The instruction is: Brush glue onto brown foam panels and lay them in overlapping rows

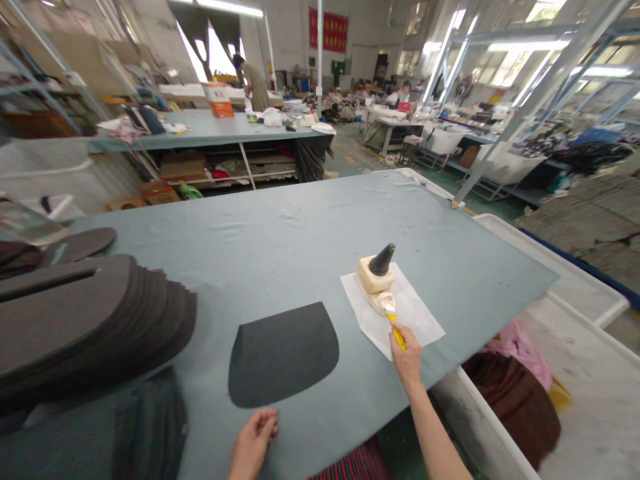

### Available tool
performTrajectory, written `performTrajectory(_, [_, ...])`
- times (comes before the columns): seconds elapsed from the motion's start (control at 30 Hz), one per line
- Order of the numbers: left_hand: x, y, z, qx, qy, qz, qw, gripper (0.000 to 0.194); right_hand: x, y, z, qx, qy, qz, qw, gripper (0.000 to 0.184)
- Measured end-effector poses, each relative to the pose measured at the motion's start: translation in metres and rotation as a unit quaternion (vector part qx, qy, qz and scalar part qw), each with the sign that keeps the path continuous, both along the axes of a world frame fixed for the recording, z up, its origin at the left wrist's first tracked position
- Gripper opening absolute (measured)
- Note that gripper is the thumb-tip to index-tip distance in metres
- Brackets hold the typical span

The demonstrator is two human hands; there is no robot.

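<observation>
My right hand (pixel 407 353) is closed around the yellow handle of a brush (pixel 398 333). The brush's pale head rests in a cream-coloured, glue-smeared container (pixel 373 277) with a black cone-shaped nozzle (pixel 383 260) on it. Under the container lies a white sheet (pixel 420 317). My left hand (pixel 255 440) rests on the table, its fingers curled together with nothing visible in them. Just beyond its fingertips, a flat black piece (pixel 285 353) with a straight far edge and rounded near corners lies on the table.
Tall stacks of dark grey rounded pieces (pixel 65 313) and dark pieces (pixel 150 420) stand on the blue-green table (pixel 310 233) at left. White bins (pixel 565 320) adjoin its right edge, one holding brown and pink cloth (pixel 520 393). A metal post (pixel 525 113) rises at the far right corner.
</observation>
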State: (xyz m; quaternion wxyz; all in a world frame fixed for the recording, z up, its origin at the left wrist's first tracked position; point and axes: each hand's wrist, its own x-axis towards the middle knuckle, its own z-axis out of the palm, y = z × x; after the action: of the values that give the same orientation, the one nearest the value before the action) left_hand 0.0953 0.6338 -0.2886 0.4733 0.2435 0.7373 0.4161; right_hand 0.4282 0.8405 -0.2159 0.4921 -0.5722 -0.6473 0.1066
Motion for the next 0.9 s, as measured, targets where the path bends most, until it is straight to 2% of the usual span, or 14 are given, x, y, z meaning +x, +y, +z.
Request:
performTrajectory(0.13, [0.0,-0.002,0.001,0.006,-0.005,0.001,1.0,0.064,-0.001,-0.013,0.003,-0.012,0.034,-0.027,0.999,0.025])
performTrajectory(0.27, [0.001,-0.001,0.005,-0.001,-0.003,0.005,1.0,0.065,-0.004,-0.003,0.011,-0.012,0.081,-0.064,0.995,0.029])
performTrajectory(0.37, [0.001,0.0,0.008,-0.008,-0.004,0.006,1.0,0.064,-0.006,0.004,0.005,-0.03,0.132,-0.074,0.988,0.037])
performTrajectory(0.47, [0.001,0.0,0.008,-0.005,-0.019,0.007,1.0,0.063,-0.004,-0.001,-0.005,-0.062,0.168,-0.074,0.981,0.039])
performTrajectory(0.6, [0.0,-0.002,0.004,0.003,-0.021,0.012,1.0,0.064,0.002,-0.005,-0.002,-0.067,0.134,-0.087,0.985,0.035])
performTrajectory(0.73, [0.0,-0.002,0.0,0.008,-0.016,0.008,1.0,0.062,-0.002,0.004,0.006,-0.028,0.07,-0.096,0.992,0.038])
performTrajectory(0.9, [-0.001,-0.003,0.002,0.007,-0.019,0.009,1.0,0.058,-0.006,-0.004,-0.003,-0.041,0.021,-0.06,0.997,0.04])
